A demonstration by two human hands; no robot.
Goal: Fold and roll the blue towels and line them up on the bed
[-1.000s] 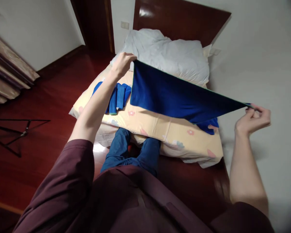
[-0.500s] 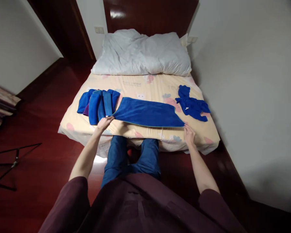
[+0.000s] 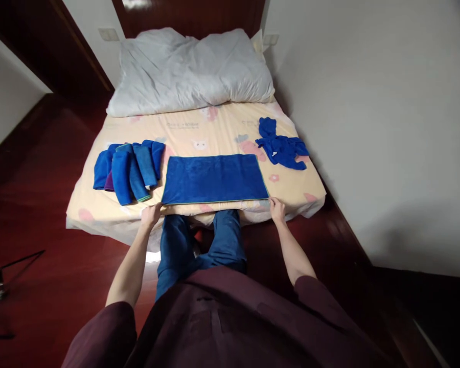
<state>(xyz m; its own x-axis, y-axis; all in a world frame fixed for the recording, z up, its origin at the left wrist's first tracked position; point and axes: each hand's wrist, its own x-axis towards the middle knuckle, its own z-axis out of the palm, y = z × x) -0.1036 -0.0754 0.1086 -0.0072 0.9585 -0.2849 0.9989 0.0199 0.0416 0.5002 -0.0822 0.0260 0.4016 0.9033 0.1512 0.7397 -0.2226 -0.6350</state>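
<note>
A blue towel [image 3: 216, 179] with a thin green edge lies spread out flat near the foot of the bed. My left hand [image 3: 152, 214] pinches its near left corner, and my right hand [image 3: 277, 208] pinches the near right corner. Both hands are closed, with the near edge drawn straight between them. Left of the towel rest several rolled blue towels [image 3: 121, 176], with a bit of purple cloth [image 3: 109, 182] among them. On the right side of the bed lies a crumpled blue cloth [image 3: 284, 148] with a small white tag.
The bed [image 3: 199, 134] has a pale yellow patterned sheet, and a bulky white quilt [image 3: 191, 71] sits against the headboard. A wall [image 3: 348, 128] stands close on the right. Black metal legs [image 3: 0, 286] of a stand are on the floor at left.
The towel has gone from pulled taut and slightly slanted, its near edge raised, to lying flat and squared on the bed. Both hands have come lower, still holding its corners. The view has shifted right.
</note>
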